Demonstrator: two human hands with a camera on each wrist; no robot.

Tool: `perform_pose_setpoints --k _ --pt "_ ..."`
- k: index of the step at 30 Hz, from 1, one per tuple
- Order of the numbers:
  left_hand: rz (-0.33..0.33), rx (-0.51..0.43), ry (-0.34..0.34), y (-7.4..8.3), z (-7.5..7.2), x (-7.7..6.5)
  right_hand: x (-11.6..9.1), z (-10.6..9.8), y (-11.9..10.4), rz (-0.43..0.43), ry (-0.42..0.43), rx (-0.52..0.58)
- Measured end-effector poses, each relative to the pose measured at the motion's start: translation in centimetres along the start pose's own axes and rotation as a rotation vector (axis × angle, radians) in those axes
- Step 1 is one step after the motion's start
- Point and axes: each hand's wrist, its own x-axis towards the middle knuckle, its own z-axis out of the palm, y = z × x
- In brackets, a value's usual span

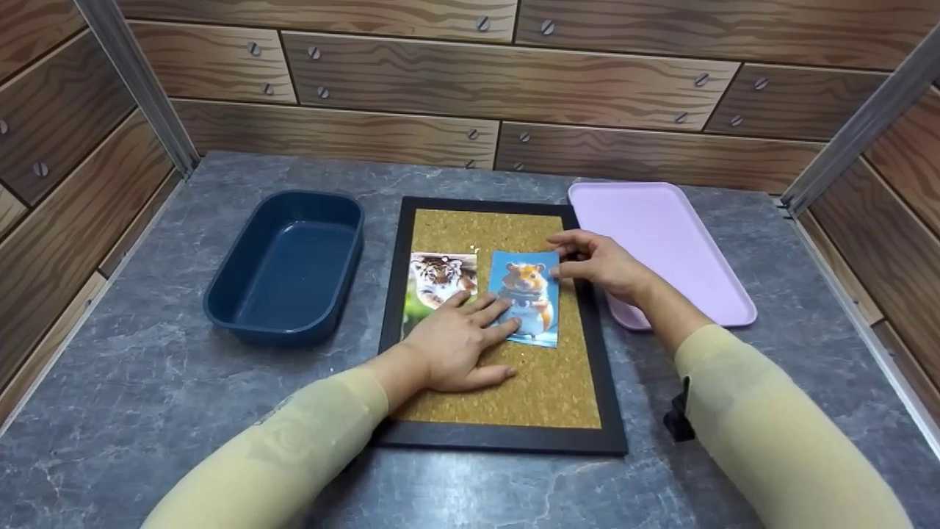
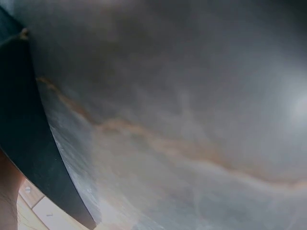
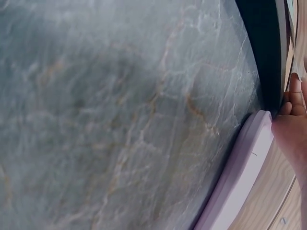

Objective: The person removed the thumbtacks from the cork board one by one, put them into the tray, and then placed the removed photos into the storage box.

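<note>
A black-framed cork board [image 1: 543, 397] lies on the grey marbled table. Two picture cards are on its cork: a tiger card [image 1: 437, 275] on the left and a hamster card [image 1: 543, 294] on the right. My left hand [image 1: 463, 342] is spread palm down, its fingertips resting on the hamster card and its back covering part of the tiger card. At the hamster card's upper right edge, my right hand [image 1: 598, 261] pinches the card between thumb and fingers. The right wrist view shows a thin card edge reaching the right thumb [image 3: 295, 84].
Left of the board stands a deep dark blue bin [image 1: 294, 257]. A flat lilac tray [image 1: 668, 242] lies to the right, its left edge close against the board's frame. Wood-plank panels [image 1: 411, 73] with metal corner posts enclose the table.
</note>
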Motion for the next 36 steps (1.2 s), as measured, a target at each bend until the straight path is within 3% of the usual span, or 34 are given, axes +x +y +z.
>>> perform_pose_setpoints --k 9,15,27,36 --pt "-0.002 -0.007 0.002 0.1 0.0 -0.1 -0.4 0.4 -0.7 -0.03 0.012 -0.033" --pt "-0.003 -0.009 0.003 0.0 0.1 -0.1 -0.7 0.6 -0.9 -0.036 0.025 0.002" --pt "-0.003 0.008 0.01 -0.1 -0.1 -0.1 -2.2 1.5 -1.1 -0.05 0.024 0.214" --pt "-0.008 -0.007 -0.012 0.0 -0.1 0.0 -3.7 1.8 -1.1 0.04 -0.038 0.376"
